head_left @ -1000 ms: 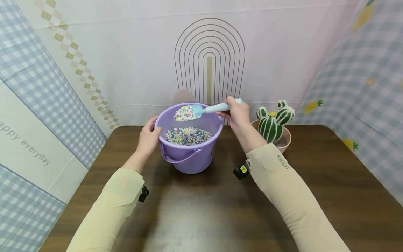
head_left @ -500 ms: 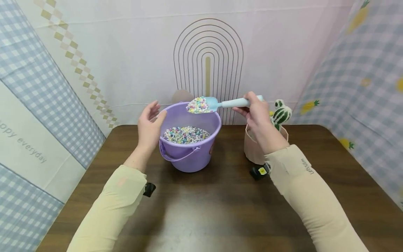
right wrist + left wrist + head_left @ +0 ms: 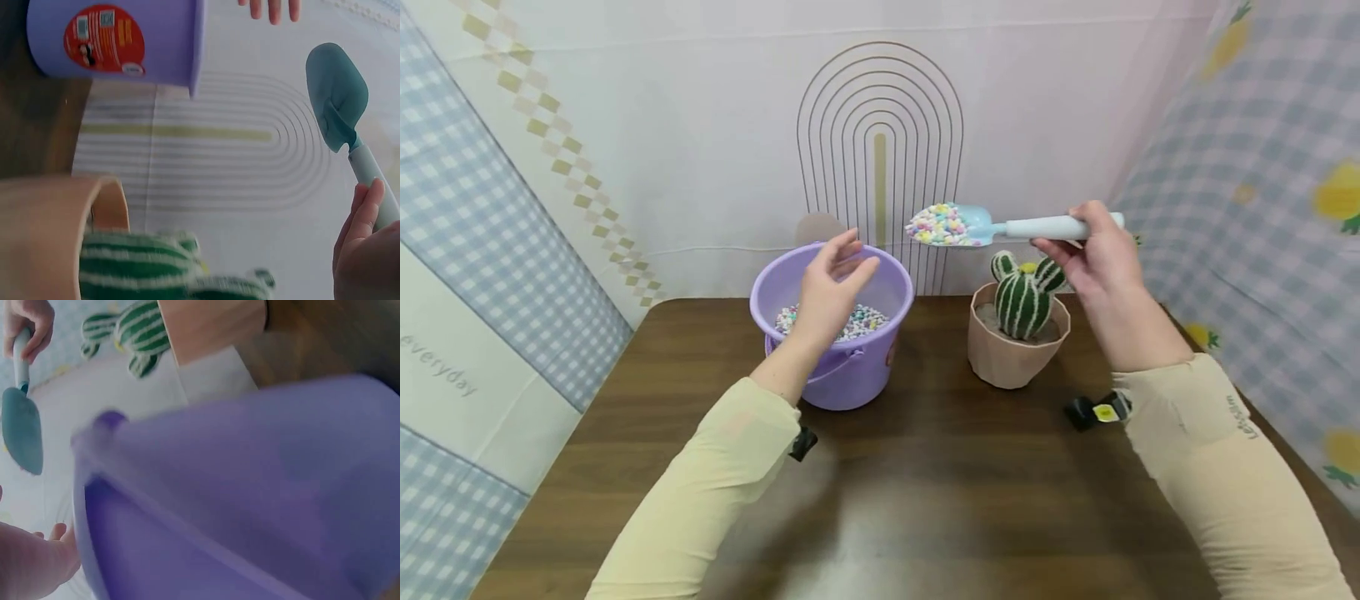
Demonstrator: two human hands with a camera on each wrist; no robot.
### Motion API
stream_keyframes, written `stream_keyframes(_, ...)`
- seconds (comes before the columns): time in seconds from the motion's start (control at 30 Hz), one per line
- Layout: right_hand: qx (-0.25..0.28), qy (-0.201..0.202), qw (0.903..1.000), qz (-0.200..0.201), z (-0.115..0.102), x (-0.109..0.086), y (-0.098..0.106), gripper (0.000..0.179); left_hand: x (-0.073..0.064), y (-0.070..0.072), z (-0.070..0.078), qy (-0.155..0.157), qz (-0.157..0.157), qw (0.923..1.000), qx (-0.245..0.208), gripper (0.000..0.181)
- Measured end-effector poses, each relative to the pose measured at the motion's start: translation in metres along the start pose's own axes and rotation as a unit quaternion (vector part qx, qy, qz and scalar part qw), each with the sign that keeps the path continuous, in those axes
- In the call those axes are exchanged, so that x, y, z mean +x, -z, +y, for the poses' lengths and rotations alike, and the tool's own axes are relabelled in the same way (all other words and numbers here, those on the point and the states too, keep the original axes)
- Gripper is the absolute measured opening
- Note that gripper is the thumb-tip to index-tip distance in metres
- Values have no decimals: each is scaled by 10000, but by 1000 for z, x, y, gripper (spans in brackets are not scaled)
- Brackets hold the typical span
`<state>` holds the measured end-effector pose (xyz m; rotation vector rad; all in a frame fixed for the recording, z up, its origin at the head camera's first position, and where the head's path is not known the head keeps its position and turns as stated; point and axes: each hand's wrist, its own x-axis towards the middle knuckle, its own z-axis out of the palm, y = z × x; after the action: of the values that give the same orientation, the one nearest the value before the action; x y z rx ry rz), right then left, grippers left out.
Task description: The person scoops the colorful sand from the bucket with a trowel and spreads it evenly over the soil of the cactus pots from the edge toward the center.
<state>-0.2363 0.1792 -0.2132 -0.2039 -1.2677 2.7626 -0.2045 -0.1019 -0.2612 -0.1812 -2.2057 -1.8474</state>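
Above a dark brown wood-grain surface point(image 3: 910, 483), the person's right hand point(image 3: 1105, 254) is carrying a light-blue hand shovel point(image 3: 976, 222) with a pale, straight handle, while I am following from a distance through the head view. The blade is bearing a heap of pastel pellets point(image 3: 942, 225). The grip here is clamping around the handle. The shovel is hanging nearly level, its long axis running from 3 o'clock to 9, blade pointing to 9. The relation I am judging decisive is blade to pot: a peach-coloured, faceted flowerpot point(image 3: 1000, 354) with a green-and-white striped fuzzy cactus point(image 3: 1022, 304) is standing at about 4 o'clock from the loaded blade and between 7 and 8 from the right hand, the nearer of the two. At 9 o'clock from the pot, a purple plastic bucket point(image 3: 850, 387) is standing upright, well apart, holding mixed-colour pellets point(image 3: 868, 321). The left hand point(image 3: 829, 287) is hovering near the bucket's rim, its grip holding nothing, fingers loosely bending apart from the thumb; I am seeing no contact.
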Motion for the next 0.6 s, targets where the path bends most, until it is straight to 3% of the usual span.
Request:
stream_keyframes(0.3,699,-62,9973,230,-36,-2,42,14,3,-52,-1,106,-577,9983,44,53)
stream_keyframes(0.6,1162,-287,9918,448,-64,-8,82,8,6,-88,-12,265,-874,9955,260,55)
